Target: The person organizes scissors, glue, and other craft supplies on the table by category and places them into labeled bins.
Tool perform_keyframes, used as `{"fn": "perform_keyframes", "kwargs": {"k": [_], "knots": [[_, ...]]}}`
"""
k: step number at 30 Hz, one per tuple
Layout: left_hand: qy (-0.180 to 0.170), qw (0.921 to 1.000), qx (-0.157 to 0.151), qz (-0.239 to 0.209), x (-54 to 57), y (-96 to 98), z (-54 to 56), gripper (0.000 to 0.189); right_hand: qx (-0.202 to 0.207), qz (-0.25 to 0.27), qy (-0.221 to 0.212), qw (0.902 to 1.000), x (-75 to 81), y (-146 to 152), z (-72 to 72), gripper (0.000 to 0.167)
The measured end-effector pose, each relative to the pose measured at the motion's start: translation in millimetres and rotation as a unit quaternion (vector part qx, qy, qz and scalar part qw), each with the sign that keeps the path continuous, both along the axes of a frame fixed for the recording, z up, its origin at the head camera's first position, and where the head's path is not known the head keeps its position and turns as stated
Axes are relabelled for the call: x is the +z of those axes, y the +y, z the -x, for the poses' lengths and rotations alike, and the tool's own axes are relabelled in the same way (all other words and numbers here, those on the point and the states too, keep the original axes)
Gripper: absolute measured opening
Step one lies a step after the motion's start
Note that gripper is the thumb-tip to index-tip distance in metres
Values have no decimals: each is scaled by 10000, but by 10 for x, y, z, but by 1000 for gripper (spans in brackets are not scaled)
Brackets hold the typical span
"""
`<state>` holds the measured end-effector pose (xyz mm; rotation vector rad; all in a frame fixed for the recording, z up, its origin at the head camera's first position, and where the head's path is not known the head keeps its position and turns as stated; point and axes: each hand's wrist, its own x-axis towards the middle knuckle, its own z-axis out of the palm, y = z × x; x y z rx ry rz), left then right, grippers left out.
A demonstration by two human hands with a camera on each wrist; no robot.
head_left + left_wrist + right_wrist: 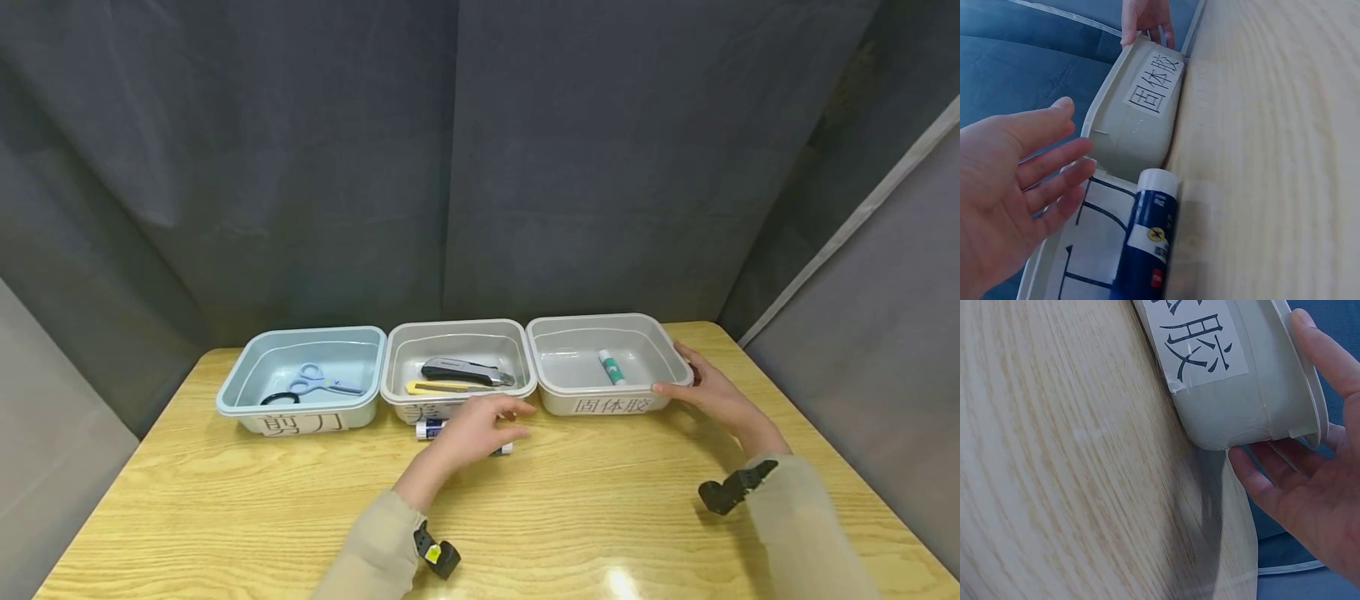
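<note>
My left hand hovers with loosely spread fingers in front of the middle grey bin, holding nothing. Beneath it, a blue glue stick with white ends lies on the table along that bin's front wall, partly hidden by the hand in the head view. My right hand grips the right end of the right grey bin, thumb at the rim and fingers bent around the end wall. Inside this bin lies a small green and white glue stick.
The middle bin holds a grey and black utility knife and a yellow one. At left, a light blue bin contains blue scissors and a black-handled item. The bins line the back of the wooden table, before a dark curtain.
</note>
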<state>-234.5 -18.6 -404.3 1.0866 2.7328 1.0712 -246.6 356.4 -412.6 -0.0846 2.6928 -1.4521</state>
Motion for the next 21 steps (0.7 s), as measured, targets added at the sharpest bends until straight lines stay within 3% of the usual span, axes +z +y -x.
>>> {"fn": "perform_keyframes", "kwargs": {"k": [15, 21], "knots": [[15, 9982, 461, 394, -196, -201, -114, 31, 61, 176, -37, 9998, -31, 16, 0, 97], [275, 9962, 542, 627, -232, -256, -117, 29, 34, 168, 12, 9999, -40, 14, -11, 97]]}}
